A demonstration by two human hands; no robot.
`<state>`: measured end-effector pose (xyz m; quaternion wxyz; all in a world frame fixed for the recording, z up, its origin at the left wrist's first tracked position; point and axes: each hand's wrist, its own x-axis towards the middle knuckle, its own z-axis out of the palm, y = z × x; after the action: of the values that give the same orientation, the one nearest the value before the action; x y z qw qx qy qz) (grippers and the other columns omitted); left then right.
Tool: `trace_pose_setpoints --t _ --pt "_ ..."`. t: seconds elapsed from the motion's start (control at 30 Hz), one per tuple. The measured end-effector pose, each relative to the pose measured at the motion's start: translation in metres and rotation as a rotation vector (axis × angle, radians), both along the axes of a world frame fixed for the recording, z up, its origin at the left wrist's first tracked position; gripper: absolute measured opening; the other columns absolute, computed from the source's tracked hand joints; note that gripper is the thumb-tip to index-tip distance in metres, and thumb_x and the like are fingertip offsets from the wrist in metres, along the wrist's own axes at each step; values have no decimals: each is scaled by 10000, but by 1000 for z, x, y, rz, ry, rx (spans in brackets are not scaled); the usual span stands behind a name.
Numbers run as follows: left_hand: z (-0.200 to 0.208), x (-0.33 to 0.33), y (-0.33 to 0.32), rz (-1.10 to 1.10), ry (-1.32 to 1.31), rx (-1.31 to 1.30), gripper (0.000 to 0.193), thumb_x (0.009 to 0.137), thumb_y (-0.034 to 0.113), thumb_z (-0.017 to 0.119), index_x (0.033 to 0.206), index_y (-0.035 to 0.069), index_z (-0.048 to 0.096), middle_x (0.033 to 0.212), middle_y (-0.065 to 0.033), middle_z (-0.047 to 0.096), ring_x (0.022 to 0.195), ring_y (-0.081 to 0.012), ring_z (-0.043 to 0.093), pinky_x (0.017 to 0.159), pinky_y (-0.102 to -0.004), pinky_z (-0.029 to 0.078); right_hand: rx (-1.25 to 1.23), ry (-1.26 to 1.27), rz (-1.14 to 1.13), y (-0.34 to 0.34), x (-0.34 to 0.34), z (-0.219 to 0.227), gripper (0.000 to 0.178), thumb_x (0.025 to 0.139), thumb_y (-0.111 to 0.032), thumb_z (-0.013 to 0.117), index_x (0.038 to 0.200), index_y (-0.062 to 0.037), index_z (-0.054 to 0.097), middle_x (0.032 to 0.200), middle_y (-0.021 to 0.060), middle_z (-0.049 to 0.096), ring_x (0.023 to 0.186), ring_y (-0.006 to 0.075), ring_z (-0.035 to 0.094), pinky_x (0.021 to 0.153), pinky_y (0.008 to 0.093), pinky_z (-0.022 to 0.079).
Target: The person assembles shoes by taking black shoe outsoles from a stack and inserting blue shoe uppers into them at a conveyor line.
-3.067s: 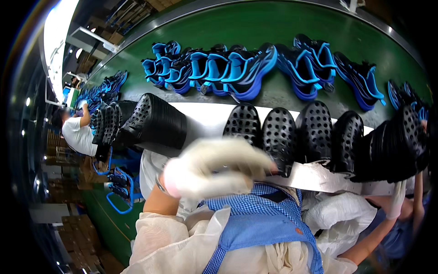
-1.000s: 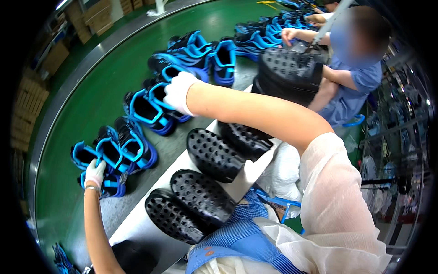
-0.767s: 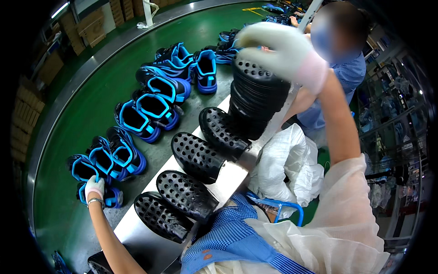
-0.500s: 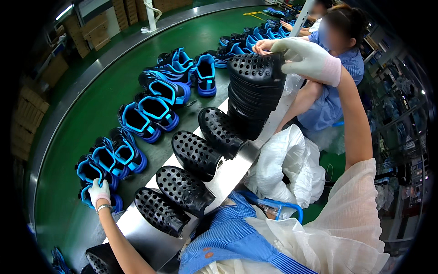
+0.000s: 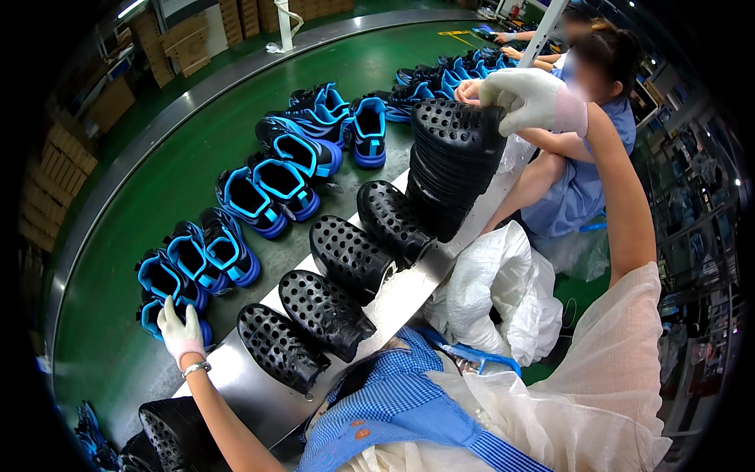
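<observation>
My left hand [image 5: 180, 329], in a white glove, has its fingers spread at the rim of a black and blue sneaker [image 5: 149, 315], at the near end of a row of sneakers. It holds nothing. My gloved right hand [image 5: 536, 102] is closed on the top edge of a tall stack of black perforated shoe inserts [image 5: 454, 177], thumb and fingertips at its right corner. The fingertips are partly hidden behind the stack's top. More single inserts lie side by side on a metal ledge, among them one insert [image 5: 321, 311] and another [image 5: 279, 346].
A green conveyor belt [image 5: 197, 130] carries the sneakers in pairs. A crumpled white sack [image 5: 503, 283] sits below the ledge [image 5: 401, 303], by a blue chair frame [image 5: 472, 358]. A co-worker in blue [image 5: 562, 204] sits beyond the stack. More inserts [image 5: 177, 433] lie at lower left.
My left hand's fingers have spread apart at the sneaker they were pinching. My right hand stays at the top of the insert stack. The whole view has shifted slightly.
</observation>
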<state>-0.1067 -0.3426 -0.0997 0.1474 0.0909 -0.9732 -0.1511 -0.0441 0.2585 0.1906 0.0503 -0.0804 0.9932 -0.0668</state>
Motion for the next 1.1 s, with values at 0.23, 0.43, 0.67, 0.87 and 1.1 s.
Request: trace_pose_setpoints --t 0.23,0.43,0.67,0.87,1.1 --pt "-18 1 6 -37 51 57 502 850 292 630 1300 84 548 1279 -236 511 1159 -377 523 993 -420 416 -104 83 -128 -1 25 24 385 688 -127 723 1054 -50 632 908 37 649 846 122 614 760 266 490" --pt "34 18 -3 55 210 -6 479 872 297 623 1262 26 562 1270 -241 524 1174 -384 508 1009 -426 398 -469 147 -24 -7 9 15 403 733 -46 684 1116 -7 564 940 86 620 872 135 609 751 264 504" --pt "101 32 94 -669 30 1695 607 931 212 585 1433 -3 321 1299 -119 516 1123 -231 554 970 -336 459 -638 -14 337 -218 -8 -12 377 706 -18 737 1049 -3 583 922 60 640 870 154 623 803 292 510" --pt "95 64 65 -474 -8 2378 440 911 417 597 1155 54 555 1034 -79 647 923 -194 643 860 -343 534 -774 -441 437 -358 -49 -91 349 816 -138 679 1117 11 586 991 84 643 866 167 641 779 294 531" --pt "29 59 21 32 568 2082 348 896 238 629 1180 67 520 988 -12 567 867 -119 583 744 -273 512 -397 -294 609 -445 -57 -158 442 836 -367 674 1007 36 613 818 192 663 760 303 674 687 357 524"
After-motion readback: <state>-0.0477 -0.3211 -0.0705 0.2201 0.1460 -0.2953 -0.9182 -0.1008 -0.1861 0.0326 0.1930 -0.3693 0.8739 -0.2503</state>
